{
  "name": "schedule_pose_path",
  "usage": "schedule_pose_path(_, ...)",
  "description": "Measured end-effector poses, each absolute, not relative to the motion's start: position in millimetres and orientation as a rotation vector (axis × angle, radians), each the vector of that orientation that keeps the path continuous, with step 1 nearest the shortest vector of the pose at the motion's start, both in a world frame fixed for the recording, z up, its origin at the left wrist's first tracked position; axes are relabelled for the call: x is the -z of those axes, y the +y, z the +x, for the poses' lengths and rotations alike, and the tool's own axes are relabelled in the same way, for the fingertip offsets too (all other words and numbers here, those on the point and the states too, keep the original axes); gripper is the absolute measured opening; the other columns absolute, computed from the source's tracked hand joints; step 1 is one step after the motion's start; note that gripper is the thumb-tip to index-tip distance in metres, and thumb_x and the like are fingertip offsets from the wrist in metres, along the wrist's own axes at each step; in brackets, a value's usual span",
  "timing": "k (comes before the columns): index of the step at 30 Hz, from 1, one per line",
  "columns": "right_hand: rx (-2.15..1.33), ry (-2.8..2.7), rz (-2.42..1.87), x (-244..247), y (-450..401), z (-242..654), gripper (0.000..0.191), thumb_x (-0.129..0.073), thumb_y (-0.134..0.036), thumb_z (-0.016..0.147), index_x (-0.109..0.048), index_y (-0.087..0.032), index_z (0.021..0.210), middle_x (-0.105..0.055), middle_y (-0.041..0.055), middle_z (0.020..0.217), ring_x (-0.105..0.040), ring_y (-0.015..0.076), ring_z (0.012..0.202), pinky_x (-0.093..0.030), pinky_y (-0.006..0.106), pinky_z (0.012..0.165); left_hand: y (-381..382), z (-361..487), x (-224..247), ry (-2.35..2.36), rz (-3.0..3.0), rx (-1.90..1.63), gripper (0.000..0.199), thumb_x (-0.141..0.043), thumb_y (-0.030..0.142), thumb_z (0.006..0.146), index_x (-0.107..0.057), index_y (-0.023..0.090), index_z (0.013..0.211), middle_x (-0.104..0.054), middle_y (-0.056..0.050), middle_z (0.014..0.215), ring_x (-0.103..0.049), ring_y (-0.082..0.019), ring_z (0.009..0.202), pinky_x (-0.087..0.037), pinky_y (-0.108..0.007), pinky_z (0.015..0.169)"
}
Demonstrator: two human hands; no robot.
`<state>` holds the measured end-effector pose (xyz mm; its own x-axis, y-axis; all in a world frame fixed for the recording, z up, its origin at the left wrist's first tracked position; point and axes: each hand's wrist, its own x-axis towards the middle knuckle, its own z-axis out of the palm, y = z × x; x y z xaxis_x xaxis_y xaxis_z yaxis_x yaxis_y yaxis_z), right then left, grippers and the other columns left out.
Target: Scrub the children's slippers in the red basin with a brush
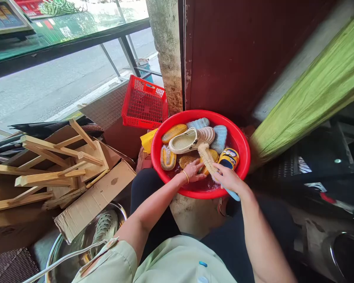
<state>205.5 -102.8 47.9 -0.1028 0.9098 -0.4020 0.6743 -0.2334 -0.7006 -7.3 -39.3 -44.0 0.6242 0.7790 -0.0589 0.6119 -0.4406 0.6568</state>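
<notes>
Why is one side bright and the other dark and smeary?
In the head view, daylight probably makes the street at upper left pale; the head view's lower right lies in shade, and its green cloth blurs toward the corner, perhaps from lens stretch; the head view shows the left hand, right hand and brush fairly sharp.

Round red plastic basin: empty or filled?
Filled: the basin holds a cream ridged clog, yellow shoes and blue shoes, with water showing toward the wearer. Water depth: cannot tell.
</notes>
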Motion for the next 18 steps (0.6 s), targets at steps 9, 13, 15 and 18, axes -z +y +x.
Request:
schedule_pose_path(9, -1.259, -1.826, -2.192, -46.1, -92.9, 206.0, 0.064, -0.051, -0.028, 0.095, -0.043, -0.026, 0.159, -0.078, 0.0094, 0.107, -0.067, 0.0151, 0.061, -0.047, 0.021, 0.052, -9.1, -39.2, -0.1, 1.412, 2.121, -0.796, 0.038, -0.054, 0.035, 0.099, -0.065, 0.021, 0.132, -0.073, -0.011, 0.121, -0.069, -0.023, 0.111, -0.052, -0.037, 0.100)
schedule_pose_path(13, -1.239, -1.855, -2.142, -44.3, -95.9, 207.6, 0.063, -0.052, -0.026, 0.095, -0.046, -0.024, 0.158, -0.077, 0.0065, 0.094, -0.058, 0.0103, 0.048, -0.046, 0.021, 0.052, 8.4, -50.1, -3.2, 1.806, 2.088, -0.799, 0.045, -0.064, 0.034, 0.091, -0.062, 0.023, 0.135, -0.055, -0.014, 0.149, -0.041, -0.035, 0.146, -0.034, -0.052, 0.117)
schedule_pose_path(15, -1.254, -1.833, -2.098, -45.4, -97.6, 211.4, 0.062, -0.052, -0.026, 0.095, -0.047, -0.023, 0.157, -0.074, 0.0041, 0.085, -0.056, 0.0100, 0.045, -0.046, 0.021, 0.052, 9.0, -47.2, 1.8, 1.821, 2.069, -0.675, 0.035, -0.062, 0.032, 0.092, -0.067, 0.025, 0.126, -0.059, -0.013, 0.146, -0.033, -0.038, 0.149, -0.026, -0.060, 0.118)
schedule_pose_path(18, -1.246, -1.738, -2.015, -49.9, -99.0, 220.0, 0.060, -0.052, -0.029, 0.096, -0.046, -0.022, 0.156, -0.072, 0.0021, 0.082, -0.058, 0.0109, 0.048, -0.047, 0.022, 0.052, 0.8, -37.6, 7.2, 1.761, 2.092, -0.577, 0.024, -0.053, 0.026, 0.095, -0.072, 0.026, 0.109, -0.068, -0.011, 0.133, -0.040, -0.037, 0.144, -0.019, -0.064, 0.117)
